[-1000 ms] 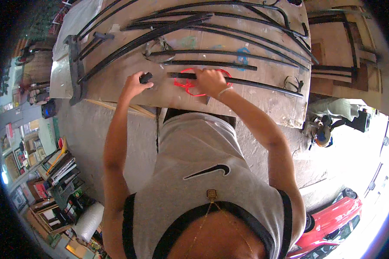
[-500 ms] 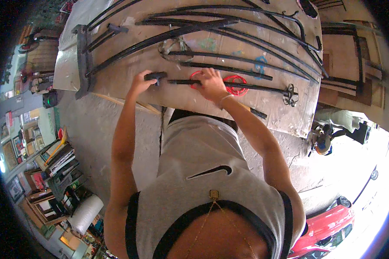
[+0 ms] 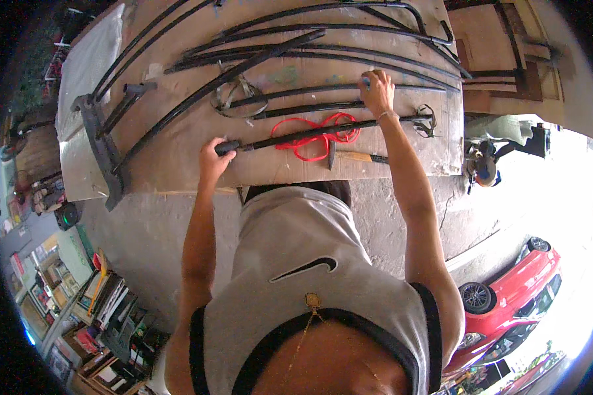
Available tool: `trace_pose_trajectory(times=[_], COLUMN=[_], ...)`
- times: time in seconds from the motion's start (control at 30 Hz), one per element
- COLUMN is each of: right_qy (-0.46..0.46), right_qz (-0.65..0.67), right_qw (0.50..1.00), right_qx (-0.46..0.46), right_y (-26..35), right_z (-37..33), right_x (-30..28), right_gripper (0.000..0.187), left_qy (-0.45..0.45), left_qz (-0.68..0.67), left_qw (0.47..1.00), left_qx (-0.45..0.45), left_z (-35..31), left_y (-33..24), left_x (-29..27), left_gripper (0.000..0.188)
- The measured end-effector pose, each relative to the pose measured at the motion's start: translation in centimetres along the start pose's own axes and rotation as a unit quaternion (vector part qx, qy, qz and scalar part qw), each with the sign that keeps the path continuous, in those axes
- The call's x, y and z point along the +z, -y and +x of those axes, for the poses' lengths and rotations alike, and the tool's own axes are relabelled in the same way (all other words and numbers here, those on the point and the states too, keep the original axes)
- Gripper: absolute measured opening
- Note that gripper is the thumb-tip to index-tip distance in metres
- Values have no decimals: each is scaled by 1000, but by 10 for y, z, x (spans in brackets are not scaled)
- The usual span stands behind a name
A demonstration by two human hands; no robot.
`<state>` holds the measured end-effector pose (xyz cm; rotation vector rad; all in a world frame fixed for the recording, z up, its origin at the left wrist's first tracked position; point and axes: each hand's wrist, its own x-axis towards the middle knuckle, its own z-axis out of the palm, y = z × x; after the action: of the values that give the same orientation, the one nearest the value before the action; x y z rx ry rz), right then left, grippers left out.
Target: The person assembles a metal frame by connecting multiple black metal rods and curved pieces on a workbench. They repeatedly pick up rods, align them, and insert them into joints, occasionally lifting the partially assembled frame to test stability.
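My left hand (image 3: 216, 159) is closed round a short black tube fitting (image 3: 228, 147). The fitting lies in line with the near end of a long black metal rod (image 3: 286, 137); whether they are joined I cannot tell. A round, cage-like metal piece (image 3: 426, 121) sits at the rod's right end. Farther off, my right hand (image 3: 379, 93) has its fingers curled down over a black tube (image 3: 310, 92); what they grip is hidden. Red cord (image 3: 317, 157) lies looped around and under the rod. A hammer (image 3: 354, 156) with a wooden handle rests nearer to me.
Several long curved black tubes (image 3: 270, 56) cover the far part of the cardboard-topped table (image 3: 158, 172). A dark bracket-like metal frame (image 3: 102, 155) stands at its left. A wire coil (image 3: 227, 99) lies midway. A red car (image 3: 507, 309) is at the lower right.
My right hand has left the long rod and moved farther away, over another tube. The fitting in my left hand has come up close to the rod's end. The view has shifted.
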<state>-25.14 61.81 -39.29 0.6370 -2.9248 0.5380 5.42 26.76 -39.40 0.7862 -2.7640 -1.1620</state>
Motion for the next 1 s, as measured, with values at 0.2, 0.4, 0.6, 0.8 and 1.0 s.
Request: trace_pose_trajectory(times=[0.2, 0.4, 0.6, 0.8, 1.0], right_qy=[12, 122, 140, 81, 18], right_qz=[-122, -106, -171, -166, -133], right_qw=[992, 978, 953, 954, 968], right_qx=[-26, -135, -205, -235, -212], right_y=[-32, -52, -70, -80, -87], right_z=[47, 92, 119, 124, 140], right_x=[7, 9, 17, 24, 29], right_gripper=[54, 55, 45, 44, 34], left_qy=[-66, -186, -272, -266, -264], left_qz=[-67, -159, -183, -114, -121], left_qw=[995, 953, 926, 948, 948], left_qx=[-38, -178, -189, -133, -133], left_z=[-20, -35, -34, -33, -31], left_y=[2, 30, 37, 42, 43], left_x=[3, 32, 51, 50, 50], left_gripper=[39, 41, 44, 42, 40])
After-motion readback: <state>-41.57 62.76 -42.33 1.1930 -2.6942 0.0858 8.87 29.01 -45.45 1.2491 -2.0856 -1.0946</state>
